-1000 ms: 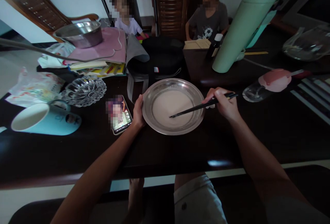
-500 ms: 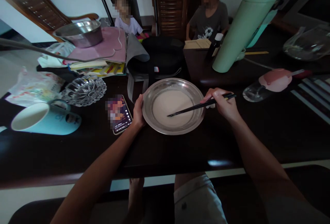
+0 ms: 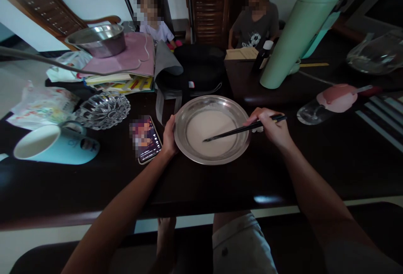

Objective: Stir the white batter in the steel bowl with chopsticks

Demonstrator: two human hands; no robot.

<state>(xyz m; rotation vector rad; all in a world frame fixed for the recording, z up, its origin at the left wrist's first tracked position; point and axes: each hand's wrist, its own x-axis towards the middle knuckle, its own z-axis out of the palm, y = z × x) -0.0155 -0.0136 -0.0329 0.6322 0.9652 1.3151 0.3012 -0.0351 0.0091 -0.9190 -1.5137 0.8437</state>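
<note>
Metal bowl [image 3: 181, 133] placed on dark table [image 3: 201, 190], near middle; pale liquid [image 3: 217, 125] contained. Left rim touched by left hand [image 3: 169, 138]; finger closure cannot be told. Chopsticks [image 3: 231, 132] pinched in right hand [image 3: 271, 125]. Bowl judged light, stiff, slippery if wetted; rim to be held level.

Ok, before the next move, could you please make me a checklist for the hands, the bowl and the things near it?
1. Left hand on the side of the bowl: ok.
2. Right hand gripping the chopsticks: ok.
3. Pale liquid below the rim: ok.
4. Phone apart from the bowl: ok.
5. Nothing lying close under the right hand: not ok, a small white thing shows there.
6. Liquid free of lumps: cannot tell.
</note>
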